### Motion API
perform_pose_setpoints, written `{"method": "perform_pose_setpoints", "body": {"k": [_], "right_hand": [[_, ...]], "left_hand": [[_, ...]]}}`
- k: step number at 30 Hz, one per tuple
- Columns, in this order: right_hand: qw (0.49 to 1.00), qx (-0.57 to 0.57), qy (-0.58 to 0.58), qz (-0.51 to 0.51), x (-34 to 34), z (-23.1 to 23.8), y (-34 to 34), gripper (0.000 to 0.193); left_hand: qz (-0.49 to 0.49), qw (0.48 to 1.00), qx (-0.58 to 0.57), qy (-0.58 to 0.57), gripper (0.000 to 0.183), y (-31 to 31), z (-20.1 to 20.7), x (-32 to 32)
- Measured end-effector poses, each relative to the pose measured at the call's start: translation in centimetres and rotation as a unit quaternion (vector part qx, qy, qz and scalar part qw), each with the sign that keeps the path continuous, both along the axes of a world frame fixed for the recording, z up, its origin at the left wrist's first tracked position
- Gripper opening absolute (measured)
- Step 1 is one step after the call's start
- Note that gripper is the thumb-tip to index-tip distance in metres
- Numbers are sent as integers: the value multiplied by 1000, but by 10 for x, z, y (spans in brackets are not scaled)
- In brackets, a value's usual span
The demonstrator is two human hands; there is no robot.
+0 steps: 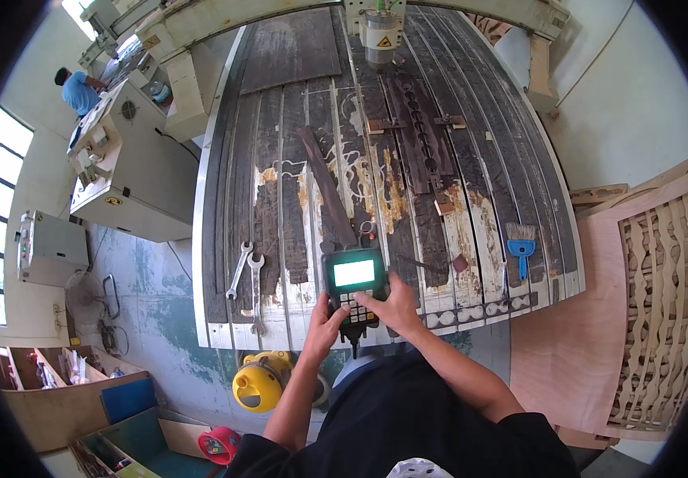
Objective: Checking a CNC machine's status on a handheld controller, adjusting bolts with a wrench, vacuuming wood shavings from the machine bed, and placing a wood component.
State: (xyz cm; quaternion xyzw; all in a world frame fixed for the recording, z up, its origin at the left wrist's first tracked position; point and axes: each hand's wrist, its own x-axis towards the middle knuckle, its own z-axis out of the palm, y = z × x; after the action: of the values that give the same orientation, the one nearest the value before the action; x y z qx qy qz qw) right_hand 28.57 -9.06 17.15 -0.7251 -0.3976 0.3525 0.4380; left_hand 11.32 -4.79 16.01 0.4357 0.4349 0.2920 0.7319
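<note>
Both my hands hold a dark handheld controller [354, 273] with a lit screen and a keypad, at the front edge of a large slotted machine bed. My left hand [325, 328] wraps its lower left side, thumb on the keys. My right hand [394, 309] grips the right side, its thumb also over the keypad. Two open-end wrenches [256, 288] lie on the bed to the left of the controller. A dark wooden strip [326, 185] lies just beyond it. Farther back, a dark wooden piece with round cutouts [416, 127] is held by clamps below the machine's spindle [380, 38].
A blue brush [522, 253] lies on the bed's right side. A dark board [292, 48] covers the far left. A wavy-cut wooden panel [659, 311] stands at right. At left are a machine cabinet [133, 167], a fan [85, 295], a yellow rounded machine [256, 388] and another person [81, 94].
</note>
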Motion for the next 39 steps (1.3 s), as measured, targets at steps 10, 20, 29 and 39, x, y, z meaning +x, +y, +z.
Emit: {"method": "perform_pose_setpoints", "body": {"k": [10,20,29,39], "right_hand": [[993,-37,-59,-95,64,-103,-31,26],[946,-158,-278,-55,109,-188,-36,24],[954,-163,-248,-38,96,-176,-17,48],[939,-177,-293,-3,102,-175,-23,44]], "left_hand": [[117,993,-19,14,31,85,-101,-68],[118,984,-128,-29,31,120,-172,-66],[93,861,171,470,46,117,-188,-80],[150,788,237,548,38,90,-185,-65]]}}
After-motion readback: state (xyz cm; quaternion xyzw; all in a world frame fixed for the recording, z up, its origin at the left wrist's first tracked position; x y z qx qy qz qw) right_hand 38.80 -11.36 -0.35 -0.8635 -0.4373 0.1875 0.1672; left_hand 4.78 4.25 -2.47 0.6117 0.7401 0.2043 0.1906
